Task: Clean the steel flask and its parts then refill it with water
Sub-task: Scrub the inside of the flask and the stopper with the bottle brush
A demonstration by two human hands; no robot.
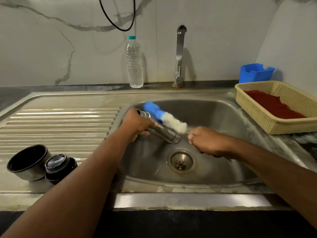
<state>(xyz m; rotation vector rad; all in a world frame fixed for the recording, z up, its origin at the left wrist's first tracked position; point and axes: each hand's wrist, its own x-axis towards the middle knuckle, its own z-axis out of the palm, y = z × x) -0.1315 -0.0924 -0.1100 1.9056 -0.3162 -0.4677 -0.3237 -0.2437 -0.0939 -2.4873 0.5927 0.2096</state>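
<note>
The left hand [137, 124] is wrapping its fingers around the steel flask [163, 133], holding it tilted over the sink [223, 117], mouth end up toward the sink's far-left corner, base dipping down just above the drain [182, 162]. The right hand [207, 141] is pinching the thin handle of the bottle brush [164, 116], so both grips are closed on something. The brush is lying along the flask's outside, parallel with its long axis, blue tip beyond the mouth, white bristles near the base. The brush looks blurred, so scrubbing seems under way.

To work the inside, I'd judge the right hand needs to draw the brush back and swing its tip round to the mouth on the far-left side. There is open room above the basin for that.

The cup [28, 163] and the stopper [59, 166] are waiting on the draining board at the desk's near-left. The tap [179, 55] appears to be off, with a water bottle [134, 64] beside it.
</note>
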